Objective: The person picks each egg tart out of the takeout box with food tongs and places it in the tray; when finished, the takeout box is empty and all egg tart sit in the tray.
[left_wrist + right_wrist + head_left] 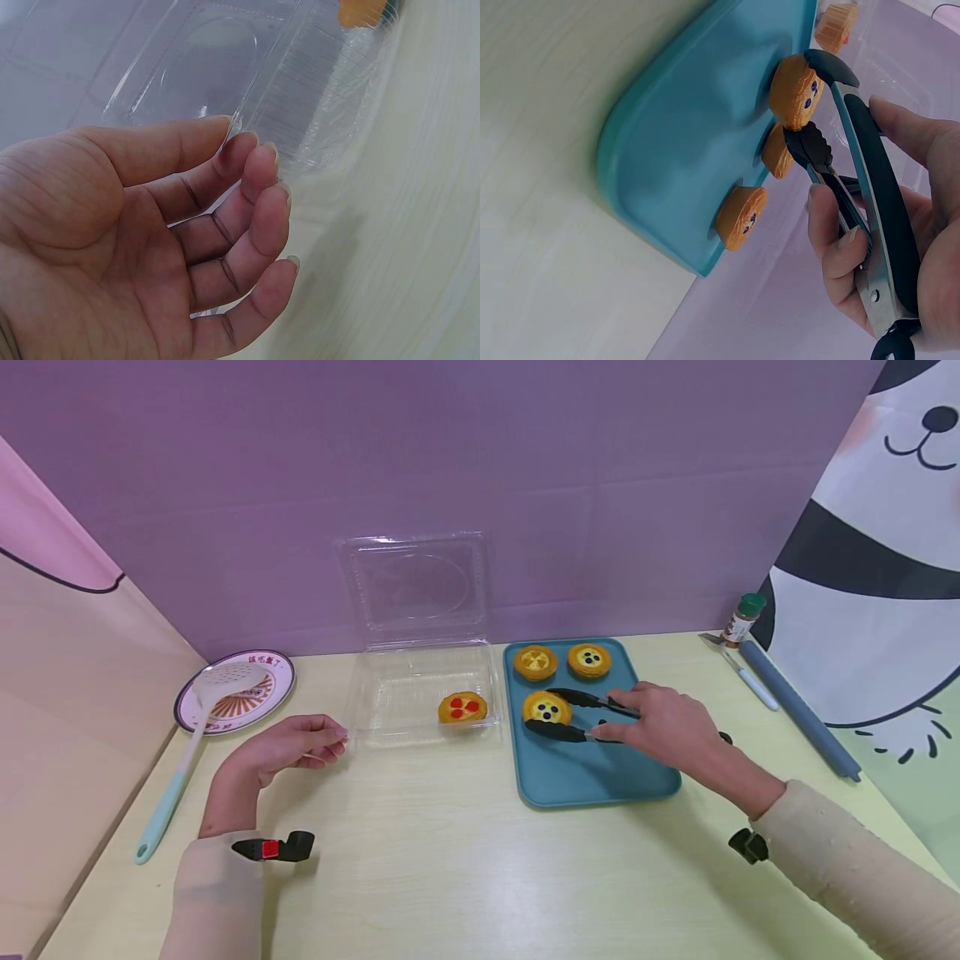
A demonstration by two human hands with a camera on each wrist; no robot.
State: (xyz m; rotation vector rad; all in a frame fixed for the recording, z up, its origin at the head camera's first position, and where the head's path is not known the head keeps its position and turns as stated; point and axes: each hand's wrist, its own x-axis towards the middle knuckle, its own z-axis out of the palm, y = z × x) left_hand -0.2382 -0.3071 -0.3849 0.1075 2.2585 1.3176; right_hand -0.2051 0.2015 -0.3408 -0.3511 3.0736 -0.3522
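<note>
My right hand (pixel 667 720) grips a pair of black-tipped metal tongs (pixel 870 172). The tong tips straddle an egg tart with blueberries (pixel 547 707) on the blue tray (pixel 592 781). Farther back on that tray sit another blueberry tart (pixel 589 661) and a tart with yellow pieces (pixel 536 662). Left of the tray stands a clear plastic box (pixel 397 693), its lid (pixel 420 585) raised. Inside its right end is a tart with red pieces (pixel 462 707). My left hand (pixel 288 747) hovers by the box's left front corner, fingers loosely bent, holding nothing.
At the left, a white slotted skimmer (pixel 168 802) with a pale blue handle lies across a patterned plate (pixel 281 681). Along the right edge are a green-capped spice jar (pixel 741 620), a knife (pixel 750 681) and a blue-grey rod (pixel 802 710). A purple backdrop (pixel 600 527) rises behind the table.
</note>
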